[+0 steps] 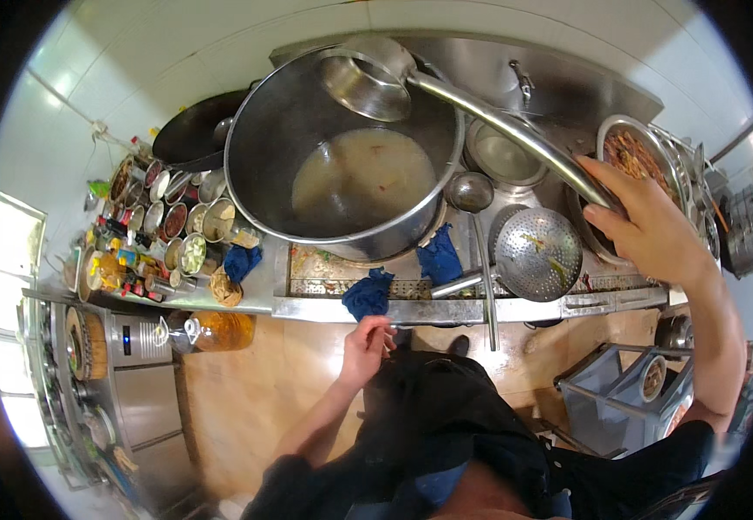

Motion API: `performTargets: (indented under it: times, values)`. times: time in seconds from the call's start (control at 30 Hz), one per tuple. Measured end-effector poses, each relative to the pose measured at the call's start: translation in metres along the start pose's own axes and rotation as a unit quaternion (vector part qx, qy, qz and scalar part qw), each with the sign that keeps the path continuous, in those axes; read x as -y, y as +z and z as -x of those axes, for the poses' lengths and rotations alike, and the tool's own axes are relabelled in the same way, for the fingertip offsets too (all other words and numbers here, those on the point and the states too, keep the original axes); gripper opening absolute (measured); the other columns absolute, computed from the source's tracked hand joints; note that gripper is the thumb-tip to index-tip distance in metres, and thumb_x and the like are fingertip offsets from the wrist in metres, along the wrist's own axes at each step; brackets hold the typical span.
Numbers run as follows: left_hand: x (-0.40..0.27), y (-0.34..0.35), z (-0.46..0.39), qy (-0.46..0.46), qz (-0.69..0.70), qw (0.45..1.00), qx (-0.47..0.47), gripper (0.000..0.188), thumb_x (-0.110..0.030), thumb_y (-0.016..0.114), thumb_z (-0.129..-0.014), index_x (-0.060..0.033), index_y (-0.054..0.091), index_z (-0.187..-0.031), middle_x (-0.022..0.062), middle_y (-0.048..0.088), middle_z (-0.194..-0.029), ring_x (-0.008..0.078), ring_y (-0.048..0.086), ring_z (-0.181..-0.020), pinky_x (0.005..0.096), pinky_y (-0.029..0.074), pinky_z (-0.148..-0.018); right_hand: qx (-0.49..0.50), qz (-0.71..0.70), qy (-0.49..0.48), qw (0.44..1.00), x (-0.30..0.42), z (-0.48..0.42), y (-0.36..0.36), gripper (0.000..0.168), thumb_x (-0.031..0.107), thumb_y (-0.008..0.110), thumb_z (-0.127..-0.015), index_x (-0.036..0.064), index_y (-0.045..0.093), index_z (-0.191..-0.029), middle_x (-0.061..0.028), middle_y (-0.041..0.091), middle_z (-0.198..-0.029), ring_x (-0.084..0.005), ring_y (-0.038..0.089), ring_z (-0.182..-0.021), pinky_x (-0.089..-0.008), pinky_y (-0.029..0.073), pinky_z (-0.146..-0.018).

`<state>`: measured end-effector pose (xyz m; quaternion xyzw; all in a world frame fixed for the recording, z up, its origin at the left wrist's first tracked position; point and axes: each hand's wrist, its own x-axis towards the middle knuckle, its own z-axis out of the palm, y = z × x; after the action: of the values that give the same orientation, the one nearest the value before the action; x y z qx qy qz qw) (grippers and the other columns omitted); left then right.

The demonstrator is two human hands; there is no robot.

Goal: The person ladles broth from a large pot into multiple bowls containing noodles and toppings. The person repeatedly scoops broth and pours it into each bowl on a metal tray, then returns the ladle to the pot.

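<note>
My right hand (649,221) is closed on the end of the long steel handle of a large ladle (366,81). The ladle's bowl hangs over the far part of a big metal stockpot (344,240), which holds cloudy broth (376,169) with small reddish bits. My left hand (366,348) is at the counter's front edge, just below a crumpled blue cloth (368,294), its fingers curled; whether they touch the cloth I cannot tell. A second blue cloth (440,255) lies by the pot's base. Right of it are a smaller ladle (470,192) and a perforated skimmer (539,253) with green scraps.
A black wok (197,130) and several seasoning bowls (176,220) and bottles stand left. A water-filled pot (505,155) sits near the faucet (522,81). A bowl of reddish food (636,156) stands right. A jug of amber liquid (223,330) is on the floor, left.
</note>
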<state>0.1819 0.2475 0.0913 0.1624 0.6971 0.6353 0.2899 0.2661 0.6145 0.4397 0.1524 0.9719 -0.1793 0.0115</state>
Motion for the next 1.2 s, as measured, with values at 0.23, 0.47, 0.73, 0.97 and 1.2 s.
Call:
performTargets:
  times: [0.23, 0.47, 0.73, 0.97, 1.2]
  values:
    - [0.018, -0.040, -0.011, -0.030, 0.079, 0.996, -0.041, 0.018, -0.003, 0.048, -0.106, 0.0002, 0.059, -0.120, 0.0110, 0.069, -0.098, 0.0121, 0.065, -0.071, 0.0241, 0.052, -0.058, 0.065, 0.212, -0.059, 0.973, 0.043, -0.103, 0.015, 0.049, 0.027, 0.062, -0.098, 0.003, 0.054, -0.140, -0.0227, 0.068, -0.100, -0.0359, 0.071, -0.086, -0.0455, 0.059, -0.072]
    - [0.031, -0.060, -0.015, -0.049, 0.134, 0.988, -0.056, 0.019, -0.003, 0.046, -0.107, 0.0014, 0.058, -0.121, 0.0114, 0.068, -0.098, 0.0126, 0.065, -0.072, 0.0242, 0.052, -0.059, 0.328, -0.027, 0.152, 0.932, 0.085, -0.166, 0.031, 0.028, 0.020, 0.057, -0.099, -0.003, 0.058, -0.115, -0.0096, 0.057, -0.077, -0.0159, 0.059, -0.050, -0.0316, 0.047, -0.038]
    - [0.025, -0.084, -0.020, -0.052, 0.133, 0.985, -0.095, 0.018, -0.004, 0.047, -0.107, 0.0014, 0.058, -0.120, 0.0112, 0.068, -0.099, 0.0129, 0.065, -0.072, 0.0242, 0.052, -0.059, 0.423, -0.145, 0.214, 0.869, 0.119, -0.195, 0.063, 0.022, 0.022, 0.059, -0.101, 0.000, 0.058, -0.103, -0.0058, 0.054, -0.077, -0.0099, 0.052, -0.050, -0.0278, 0.042, -0.036]
    - [0.026, -0.087, -0.018, -0.049, 0.125, 0.986, -0.102, 0.018, -0.007, 0.047, -0.108, 0.0008, 0.058, -0.120, 0.0108, 0.068, -0.099, 0.0131, 0.065, -0.072, 0.0241, 0.052, -0.059, 0.393, -0.410, 0.271, 0.777, 0.118, -0.186, 0.106, 0.030, 0.018, 0.062, -0.101, -0.006, 0.055, -0.118, -0.0041, 0.054, -0.078, -0.0017, 0.042, -0.048, -0.0203, 0.033, -0.036]
    - [0.012, -0.087, -0.016, -0.024, 0.119, 0.987, -0.102, 0.017, -0.006, 0.048, -0.108, 0.0008, 0.058, -0.119, 0.0110, 0.069, -0.099, 0.0142, 0.066, -0.073, 0.0249, 0.053, -0.060, 0.322, -0.588, 0.260, 0.695, 0.102, -0.132, 0.093, 0.033, 0.014, 0.054, -0.104, -0.009, 0.052, -0.128, 0.0003, 0.044, -0.075, -0.0003, 0.039, -0.045, -0.0197, 0.033, -0.031]
